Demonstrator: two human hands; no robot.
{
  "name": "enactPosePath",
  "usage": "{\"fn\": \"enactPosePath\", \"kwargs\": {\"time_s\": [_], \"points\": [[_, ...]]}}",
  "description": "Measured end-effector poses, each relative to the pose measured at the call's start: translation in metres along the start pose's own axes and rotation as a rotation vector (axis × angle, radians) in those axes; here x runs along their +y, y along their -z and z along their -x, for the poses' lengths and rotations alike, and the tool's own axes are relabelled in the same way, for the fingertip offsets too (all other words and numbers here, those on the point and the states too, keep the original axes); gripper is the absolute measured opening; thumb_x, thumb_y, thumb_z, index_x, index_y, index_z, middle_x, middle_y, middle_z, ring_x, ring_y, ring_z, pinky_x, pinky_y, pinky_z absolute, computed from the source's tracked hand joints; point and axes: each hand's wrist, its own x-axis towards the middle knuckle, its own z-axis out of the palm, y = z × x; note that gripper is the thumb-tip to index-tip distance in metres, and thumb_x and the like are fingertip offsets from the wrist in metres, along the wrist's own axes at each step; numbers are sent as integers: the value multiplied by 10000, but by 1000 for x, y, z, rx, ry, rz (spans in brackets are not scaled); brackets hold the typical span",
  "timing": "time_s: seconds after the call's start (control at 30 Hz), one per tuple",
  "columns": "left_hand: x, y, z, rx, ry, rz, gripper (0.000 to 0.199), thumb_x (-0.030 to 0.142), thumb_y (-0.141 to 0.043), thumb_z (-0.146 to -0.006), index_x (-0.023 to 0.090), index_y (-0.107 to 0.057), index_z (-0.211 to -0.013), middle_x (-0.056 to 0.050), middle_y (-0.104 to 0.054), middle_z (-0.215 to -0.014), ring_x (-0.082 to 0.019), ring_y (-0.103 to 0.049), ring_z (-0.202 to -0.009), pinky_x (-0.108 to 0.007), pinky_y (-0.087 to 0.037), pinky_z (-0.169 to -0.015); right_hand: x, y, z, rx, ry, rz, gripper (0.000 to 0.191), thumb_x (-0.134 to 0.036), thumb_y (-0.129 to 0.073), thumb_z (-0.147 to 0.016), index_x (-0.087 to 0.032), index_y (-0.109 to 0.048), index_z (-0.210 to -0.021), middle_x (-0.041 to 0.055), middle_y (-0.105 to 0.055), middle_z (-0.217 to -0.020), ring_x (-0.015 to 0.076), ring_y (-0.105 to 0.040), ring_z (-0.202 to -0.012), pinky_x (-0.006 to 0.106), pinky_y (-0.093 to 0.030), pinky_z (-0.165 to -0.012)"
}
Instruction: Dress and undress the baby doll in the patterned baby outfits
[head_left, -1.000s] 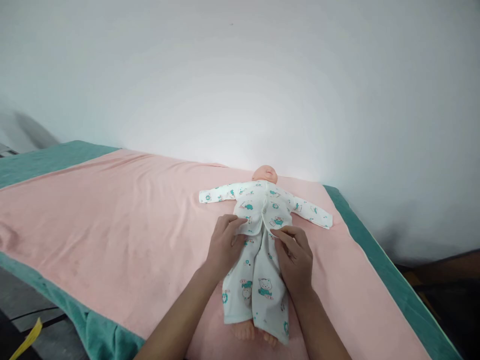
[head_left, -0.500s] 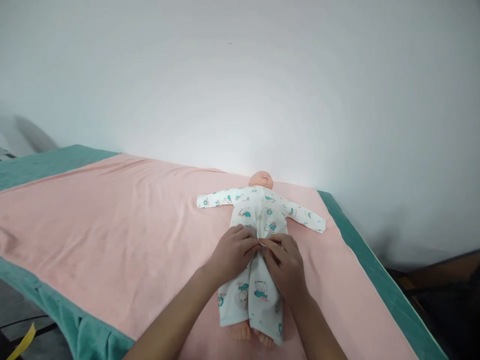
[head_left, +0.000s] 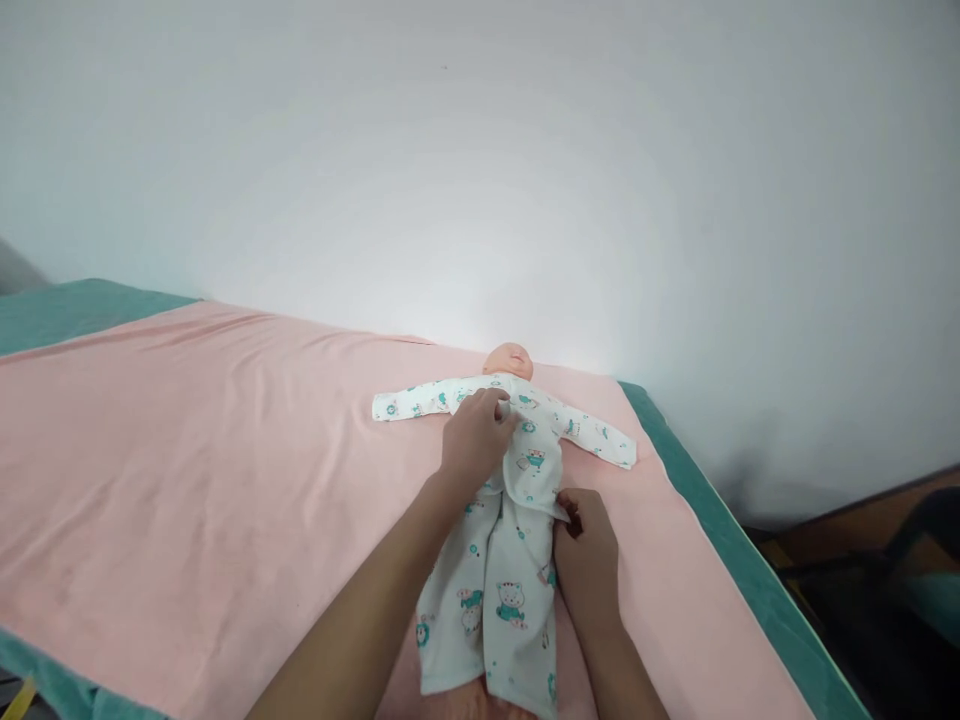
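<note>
1. 2 hands are at the jacket (head_left: 538, 440), the left hand (head_left: 474, 440) and the right hand (head_left: 589, 560). The jacket is on the doll (head_left: 508, 361), which lies face up on the pink blanket (head_left: 300, 480), with the sleeves spread outward.
2. Left hand state: fingers curled nearly together at the doll's chest, beside the jacket's front opening. Whether they grip an edge cannot be told; the knuckles hide the contact.
3. Right hand state: partly curled beside the doll's hip, with thumb and forefinger apparently pinching the jacket's hem, drawn outward over the trousers (head_left: 517, 550).
4. Grip: use fingertips only. Soft cloth is likely to bunch under a full fist.
5. Anchor: hold the left hand steady at the doll's chest whenever the hem is under tension; otherwise the doll may slide.
6. Tension: draw the hem lightly toward the doll's feet and outward. Stop once the front panel lies flat.
7. Alignment: set the front edges along the doll's midline, with the hem lapping the trousers evenly at each hip.
8. Caution: pulling at only 1 hip could twist the jacket around the doll's body.
</note>
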Motion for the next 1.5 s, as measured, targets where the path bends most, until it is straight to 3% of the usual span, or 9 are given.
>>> {"fn": "enactPosePath", "kwargs": {"time_s": [0.1,0.23,0.37,0.6,0.9,1.17,1.27,1.4,1.5], "points": [[-2,-5,-11,-9,-21,-61,220,261,-589,-851,250,-599,-1071,-29,-641,-955,-198,-602,-895,-315,-473,-712,-1,1,2,-55,39,-2,171,-74,-425,-692,-228,-485,-739,1,-523,-794,169,-500,-739,270,-396,-632],[-6,-10,-35,3,-241,-60,306,209,-497,-895,218,-584,-1189,-60,-601,-1249,-212,-535,-1175,-342,-456,-971,-1,1,2,-123,12,-4,180,-58,-391,-651,-230,-398,-706,-26,-442,-714,153,-438,-684,255,-338,-607],[-9,-16,-55,-222,-377,-106,347,300,-391,-960,218,-582,-1237,-45,-548,-1387,-205,-476,-1295,-356,-377,-1093,1,0,1,-162,-33,-67,195,-59,-373,-638,-234,-372,-724,-36,-400,-706,145,-392,-669,247,-309,-590],[-18,-18,-52,-210,-215,-195,426,420,-316,-976,256,-567,-1279,-22,-527,-1422,-209,-467,-1320,-381,-388,-1085,3,0,-1,-208,-51,-146,203,-60,-368,-637,-236,-378,-738,-35,-381,-711,143,-361,-665,250,-294,-587],[-19,-18,-51,-169,-139,-243,439,446,-307,-970,288,-563,-1289,-16,-553,-1395,-235,-484,-1293,-420,-426,-1039,3,1,-4,-181,-62,-197,191,-69,-371,-642,-234,-398,-732,-26,-423,-724,149,-399,-683,253,-321,-603],[-42,-17,-44,-218,-204,62,502,446,-307,-973,218,-480,-1386,-30,-420,-1506,-189,-324,-1419,-374,-235,-1197,3,2,0,-121,-125,-177,149,-99,-355,-671,-224,-430,-639,-22,-479,-638,152,-429,-634,254,-326,-580],[-56,-5,-22,-237,-86,262,529,483,-313,-970,246,-428,-1429,-10,-361,-1541,-166,-300,-1435,-343,-207,-1211,3,4,-1,-45,-122,-211,139,-116,-366,-682,-221,-446,-641,-18,-498,-643,153,-452,-634,255,-344,-585],[-82,9,11,-239,35,377,538,488,-326,-965,268,-394,-1452,-7,-363,-1539,-169,-308,-1433,-355,-229,-1205,14,16,-29,-18,-12,-96,141,-142,-411,-703,-217,-529,-722,9,-585,-773,174,-527,-741,272,-391,-655],[-108,15,19,-61,29,287,480,459,-406,-941,248,-507,-1361,-32,-448,-1484,-189,-373,-1394,-367,-274,-1188,38,34,-73,100,66,113,200,-193,-437,-744,-211,-583,-879,63,-611,-957,211,-551,-872,308,-422,-725]]}}
